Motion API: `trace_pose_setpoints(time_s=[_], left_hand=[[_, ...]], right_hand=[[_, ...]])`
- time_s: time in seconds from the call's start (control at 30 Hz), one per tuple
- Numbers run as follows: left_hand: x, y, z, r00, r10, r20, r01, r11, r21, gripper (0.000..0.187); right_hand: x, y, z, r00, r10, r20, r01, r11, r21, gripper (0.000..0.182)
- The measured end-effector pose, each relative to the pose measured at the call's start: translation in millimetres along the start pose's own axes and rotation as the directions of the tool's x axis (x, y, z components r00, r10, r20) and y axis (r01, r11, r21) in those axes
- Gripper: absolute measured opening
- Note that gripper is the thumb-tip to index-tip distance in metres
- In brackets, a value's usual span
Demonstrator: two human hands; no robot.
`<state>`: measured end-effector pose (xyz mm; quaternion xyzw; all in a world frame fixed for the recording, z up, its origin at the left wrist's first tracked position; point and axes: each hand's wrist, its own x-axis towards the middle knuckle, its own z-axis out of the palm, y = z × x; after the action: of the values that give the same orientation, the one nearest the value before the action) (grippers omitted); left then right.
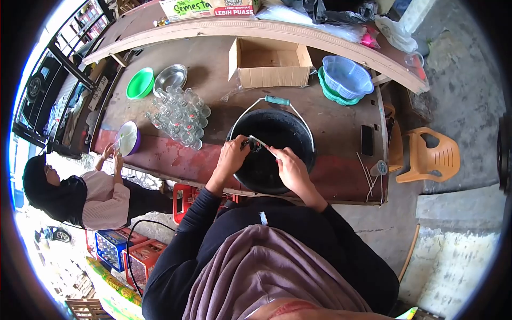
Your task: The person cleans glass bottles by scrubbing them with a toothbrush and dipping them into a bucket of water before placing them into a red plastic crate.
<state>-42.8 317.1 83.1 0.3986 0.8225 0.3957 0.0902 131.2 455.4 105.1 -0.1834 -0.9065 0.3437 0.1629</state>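
Two hands are being held over a black bucket [272, 154] on the table [341, 122]: left hand [232, 156] closed around a small dark item [252, 144], right hand [288, 165] gripping a thin stick [261, 143]; the item could probably be dropped into the bucket if jabbed hard

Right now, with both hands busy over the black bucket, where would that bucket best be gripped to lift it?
Probably by the teal grip on the wire handle, which lies tipped over the far rim of the black bucket, toward the cardboard box. Come from above on that far side; the left hand and right hand occupy the near side.
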Motion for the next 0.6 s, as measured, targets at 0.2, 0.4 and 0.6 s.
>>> trace_pose_setpoints(time_s=[0.2,0.4,0.6], left_hand=[[-0.1,-23.4,18.5,0.998,0.056,0.036,-0.059,0.992,0.113,0.035],[1.9,-15.2,16.0,0.999,-0.03,0.03,0.028,0.995,0.094,0.036],[-2.1,-20.8,24.2,0.996,-0.017,-0.084,0.026,0.994,0.11,0.034]], right_hand=[[20.8,21.6,13.7,0.995,0.089,0.046,-0.075,0.964,-0.256,0.042],[22.4,30.9,22.5,0.977,0.201,0.064,-0.173,0.938,-0.3,0.04],[8.7,12.3,17.3,0.998,-0.006,0.061,0.011,0.997,-0.078,0.042]])
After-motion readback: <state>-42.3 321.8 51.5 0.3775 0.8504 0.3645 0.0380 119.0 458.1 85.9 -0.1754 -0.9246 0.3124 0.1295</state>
